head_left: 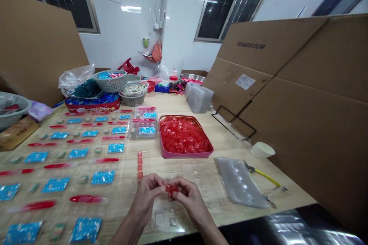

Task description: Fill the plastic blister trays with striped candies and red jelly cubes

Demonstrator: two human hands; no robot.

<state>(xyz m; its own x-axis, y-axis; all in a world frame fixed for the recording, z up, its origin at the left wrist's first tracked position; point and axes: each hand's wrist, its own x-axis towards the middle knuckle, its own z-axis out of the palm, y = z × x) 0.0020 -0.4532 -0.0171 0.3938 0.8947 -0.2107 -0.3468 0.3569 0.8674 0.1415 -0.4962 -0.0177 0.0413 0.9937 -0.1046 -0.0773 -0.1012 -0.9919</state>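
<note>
My left hand (pixel 151 191) and my right hand (pixel 188 195) meet near the front of the table, each with its fingers pinched on a small red translucent piece (pixel 171 188). Its exact kind is partly hidden by the fingertips. Below them lies a clear plastic blister tray (pixel 165 218) with moulded hollows. Beyond my hands stands a pink-rimmed tray (pixel 186 155) heaped with similar red pieces (pixel 184 136). A short row of red pieces (pixel 140 160) runs along the table just left of my hands.
Clear trays with blue packets (pixel 103 177), red sticks (pixel 86 199) and small greenish blocks (pixel 83 179) cover the left side. A clear plastic stack (pixel 240 183), yellow-handled pliers (pixel 266 178) and tape roll (pixel 262 150) lie right. Baskets (pixel 110 83) stand behind; cardboard (pixel 301 84) walls the right.
</note>
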